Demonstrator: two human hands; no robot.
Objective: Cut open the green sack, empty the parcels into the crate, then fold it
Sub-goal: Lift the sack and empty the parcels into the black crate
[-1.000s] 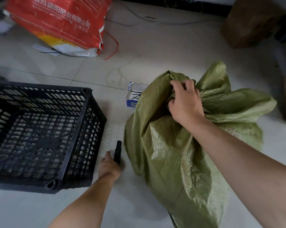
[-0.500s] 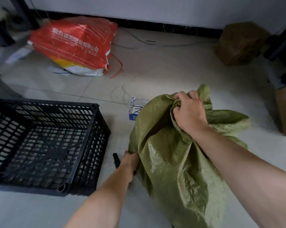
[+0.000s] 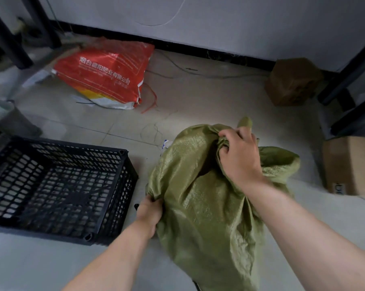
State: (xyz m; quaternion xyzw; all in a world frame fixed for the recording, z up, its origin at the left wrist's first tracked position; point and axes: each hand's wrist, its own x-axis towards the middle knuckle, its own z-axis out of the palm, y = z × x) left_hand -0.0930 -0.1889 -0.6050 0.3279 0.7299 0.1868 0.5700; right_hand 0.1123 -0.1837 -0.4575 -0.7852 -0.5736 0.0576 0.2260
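Observation:
The green woven sack stands bulging on the tiled floor, right of centre. My right hand grips its bunched top. My left hand clutches the sack's lower left edge. A black cutter lies on the floor just left of that hand, mostly hidden by it. The black plastic crate sits to the left with nothing inside. A small white and blue parcel peeks out behind the sack's far left side. The sack's contents are hidden.
A red printed bag lies by the far wall. A brown cardboard box stands at the back right and another box at the right edge. Dark shelf legs rise at both back corners. Loose strings lie on the floor.
My left hand let go of the black cutter on the floor and took hold of the sack's lower left edge. My right hand kept its grip on the top while the view tilted up.

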